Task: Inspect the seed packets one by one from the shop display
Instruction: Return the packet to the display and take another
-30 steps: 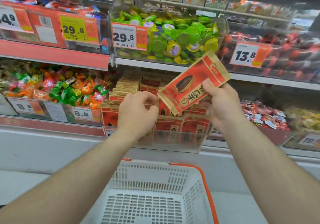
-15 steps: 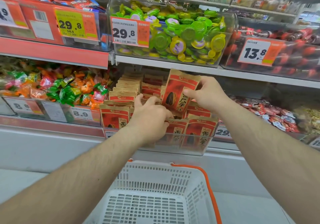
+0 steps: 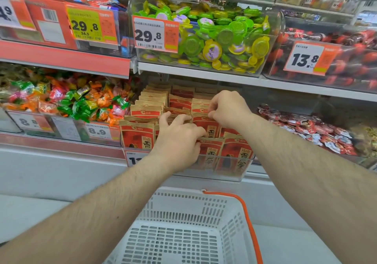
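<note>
Red and tan seed packets (image 3: 140, 139) stand in rows inside a clear display bin (image 3: 230, 177) on the lower shelf. My left hand (image 3: 179, 139) rests on the front rows, fingers spread between packet tops and parting them. My right hand (image 3: 228, 109) is a little further back, its fingertips pinched on the top edge of one seed packet (image 3: 204, 121) that stands in its row. That packet's lower part is hidden by the packets in front.
A white shopping basket (image 3: 183, 218) with an orange handle hangs below the bin. Wrapped candies (image 3: 67, 100) fill the bin to the left, red sweets (image 3: 310, 129) the one to the right. The shelf above (image 3: 204, 73) holds a tub of green jelly cups (image 3: 220, 37).
My right hand has carried the raised packet down and pushed it back into its row in the bin. My left hand has stayed in the front rows, spreading them.
</note>
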